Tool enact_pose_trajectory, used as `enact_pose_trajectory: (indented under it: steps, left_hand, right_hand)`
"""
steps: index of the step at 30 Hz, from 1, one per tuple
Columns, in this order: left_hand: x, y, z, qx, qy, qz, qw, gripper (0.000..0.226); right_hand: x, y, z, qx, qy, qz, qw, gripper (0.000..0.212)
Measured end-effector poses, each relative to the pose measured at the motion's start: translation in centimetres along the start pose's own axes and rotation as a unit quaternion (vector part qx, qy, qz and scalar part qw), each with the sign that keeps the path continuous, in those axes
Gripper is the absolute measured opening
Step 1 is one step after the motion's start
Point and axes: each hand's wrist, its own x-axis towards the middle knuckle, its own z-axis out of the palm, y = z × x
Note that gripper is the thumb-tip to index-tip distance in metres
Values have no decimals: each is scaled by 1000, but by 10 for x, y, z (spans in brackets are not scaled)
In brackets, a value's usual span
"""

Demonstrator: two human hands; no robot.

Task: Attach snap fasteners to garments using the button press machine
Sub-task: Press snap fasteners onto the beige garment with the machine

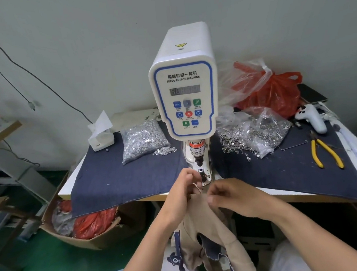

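Beige garment (pixel 211 235) with navy denim patches hangs at the bottom centre of the frame, its top edge lifted to the lower die of the press. Both hands hold that edge: the left hand (pixel 183 190) grips the fabric with curled fingers just left of the die, and the right hand (pixel 227 195) pinches it from the right, thumb and fingers bent.

At centre stands the white servo button machine (pixel 183 88), its blue-bordered control panel facing the camera and its metal punch (pixel 201 170) just above the hands. It sits on a white bench (pixel 65 189) covered by a dark blue denim cloth (pixel 112 179).

Left of the machine lies a clear bag of silver snap parts (pixel 142 141), with a white tissue box (pixel 101 137) further left. At right is another clear bag of ring-shaped snap parts (pixel 256 133), behind it a red plastic bag (pixel 274 93). Yellow-handled pliers (pixel 324 151) and a white handheld controller (pixel 310 117) lie at the right of the frame. A cardboard box (pixel 82 226) of red bags sits on the green floor at lower left.
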Motion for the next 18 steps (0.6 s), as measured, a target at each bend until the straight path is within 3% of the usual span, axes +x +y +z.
enact_pose_trajectory:
  steps: [2, 5, 7, 9, 14, 16, 18]
  left_hand:
    - [2, -1, -2, 164, -35, -4, 986, 22]
    - [-17, -19, -14, 193, -81, 104, 972, 23]
    - [-25, -29, -18, 212, -94, 109, 967, 34]
    - [-24, -32, -16, 166, -87, 107, 976, 38]
    - [-17, -39, -13, -96, -49, 100, 989, 29]
    - [-16, -37, -8, -102, -43, 76, 991, 31]
    - [-13, -37, -6, -6, -42, 72, 996, 33]
  right_hand:
    - [-3, -1, -2, 69, 8, -9, 998, 13]
    - [-6, 2, 1, 168, 35, 5, 985, 12]
    - [-5, 3, 2, 193, 51, 12, 980, 10]
    - [-3, 3, 2, 185, 57, 18, 981, 12]
    - [3, 8, -7, 104, 44, 30, 993, 24]
    - [5, 6, -13, 109, 44, 26, 993, 25]
    - [8, 3, -17, 152, 54, 17, 987, 23]
